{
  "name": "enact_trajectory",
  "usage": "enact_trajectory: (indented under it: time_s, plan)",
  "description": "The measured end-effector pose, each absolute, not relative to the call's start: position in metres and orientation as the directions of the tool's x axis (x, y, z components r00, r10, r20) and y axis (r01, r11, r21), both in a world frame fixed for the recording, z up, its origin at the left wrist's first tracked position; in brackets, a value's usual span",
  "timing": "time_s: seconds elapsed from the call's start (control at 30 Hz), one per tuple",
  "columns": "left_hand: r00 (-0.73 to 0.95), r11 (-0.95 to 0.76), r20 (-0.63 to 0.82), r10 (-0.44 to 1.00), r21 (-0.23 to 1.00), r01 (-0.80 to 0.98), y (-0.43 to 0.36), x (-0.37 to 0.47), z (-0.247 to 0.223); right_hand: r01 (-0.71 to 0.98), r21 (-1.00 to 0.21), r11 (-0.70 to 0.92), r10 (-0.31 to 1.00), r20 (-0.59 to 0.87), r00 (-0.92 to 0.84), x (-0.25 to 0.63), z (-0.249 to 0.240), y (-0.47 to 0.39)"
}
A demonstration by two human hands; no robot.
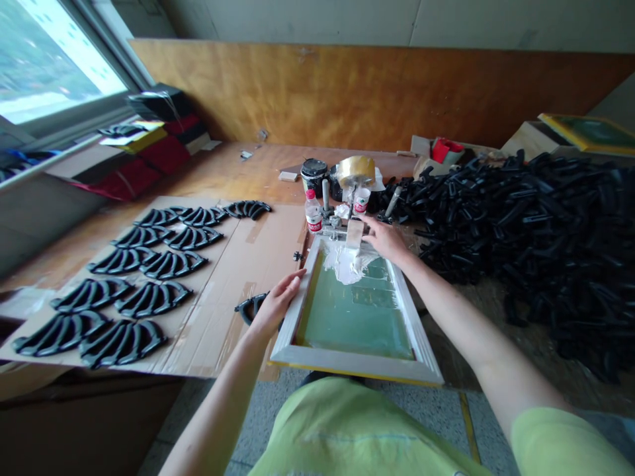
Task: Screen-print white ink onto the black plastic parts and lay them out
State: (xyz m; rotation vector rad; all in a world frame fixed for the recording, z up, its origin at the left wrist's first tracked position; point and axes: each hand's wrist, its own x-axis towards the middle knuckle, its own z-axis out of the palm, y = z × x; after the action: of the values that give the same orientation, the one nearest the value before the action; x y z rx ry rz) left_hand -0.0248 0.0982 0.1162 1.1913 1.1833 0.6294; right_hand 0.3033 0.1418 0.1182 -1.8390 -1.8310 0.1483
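A framed green screen (pixel 357 324) lies in front of me, with white paste (pixel 346 268) smeared near its far end. My left hand (pixel 282 297) rests at the frame's left edge, fingers together against the rim, with a black curved part (pixel 249 307) beside it on the cardboard. At the screen's far end, my right hand (pixel 384 237) has its fingers at a pale block (pixel 354 234) standing in the paste. Behind the block is a metal clamp (pixel 335 228). Whether my right fingers grip the block or only touch it is hard to make out.
Rows of black fan-shaped parts (pixel 149 299) lie on cardboard (pixel 223 264) at the left. A large heap of black pieces (pixel 516 218) covers the right side. A red-capped bottle (pixel 313 215), a black tub (pixel 313 175), a cup (pixel 361 200) and a tape roll (pixel 356 170) stand behind the screen.
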Motion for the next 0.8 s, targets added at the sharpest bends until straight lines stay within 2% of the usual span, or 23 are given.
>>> enact_trajectory:
  time_s: [0.1, 0.17, 0.23, 0.3, 0.4, 0.47, 0.53, 0.57, 0.63, 0.7, 0.77, 0.8]
  plan:
    - [0.284, 0.19, -0.204, 0.937, 0.979, 0.079, 0.112, -0.014, 0.146, 0.822, -0.559, -0.112, 0.884, 0.321, 0.339, 0.348, 0.113, 0.128]
    - [0.267, 0.111, -0.089, 0.96, 0.992, -0.065, 0.126, -0.001, 0.161, 0.762, -0.596, -0.254, 0.844, 0.249, 0.476, 0.364, 0.095, 0.111]
    - [0.241, 0.082, -0.042, 0.97, 0.984, -0.16, 0.141, 0.014, 0.169, 0.756, -0.585, -0.294, 0.877, 0.149, 0.457, 0.361, 0.069, 0.092]
    - [0.172, 0.092, -0.056, 0.984, 0.974, -0.209, 0.149, 0.025, 0.165, 0.796, -0.577, -0.183, 0.956, 0.085, 0.281, 0.342, 0.043, 0.076]
    - [0.08, 0.165, -0.149, 0.986, 0.954, -0.25, 0.135, 0.037, 0.135, 0.86, -0.508, 0.048, 0.993, 0.12, 0.016, 0.3, 0.023, 0.059]
    - [0.21, 0.357, -0.318, 0.925, 0.915, -0.186, 0.108, 0.044, 0.104, 0.887, -0.451, 0.1, 0.982, 0.188, -0.015, 0.271, 0.025, 0.049]
    - [0.413, 0.592, -0.525, 0.744, 0.805, -0.045, 0.074, 0.05, 0.074, 0.896, -0.429, 0.119, 0.97, 0.245, -0.011, 0.243, 0.033, 0.036]
    - [0.459, 0.665, -0.581, 0.672, 0.746, -0.028, 0.058, 0.051, 0.062, 0.891, -0.422, 0.17, 0.963, 0.264, -0.058, 0.23, 0.037, 0.03]
    - [0.481, 0.746, -0.635, 0.604, 0.663, -0.061, 0.036, 0.047, 0.044, 0.843, -0.412, 0.345, 0.929, 0.276, -0.246, 0.214, 0.041, 0.019]
    - [0.421, 0.758, -0.662, 0.619, 0.644, -0.101, 0.033, 0.027, 0.033, 0.783, -0.424, 0.456, 0.89, 0.25, -0.382, 0.224, 0.036, 0.013]
    - [0.274, 0.732, -0.692, 0.668, 0.678, -0.073, 0.048, -0.01, 0.023, 0.835, -0.437, 0.336, 0.941, 0.194, -0.277, 0.266, 0.025, 0.014]
    - [0.149, 0.71, -0.699, 0.699, 0.703, -0.038, 0.058, -0.034, 0.018, 0.896, -0.417, 0.154, 0.983, 0.156, -0.096, 0.298, 0.018, 0.015]
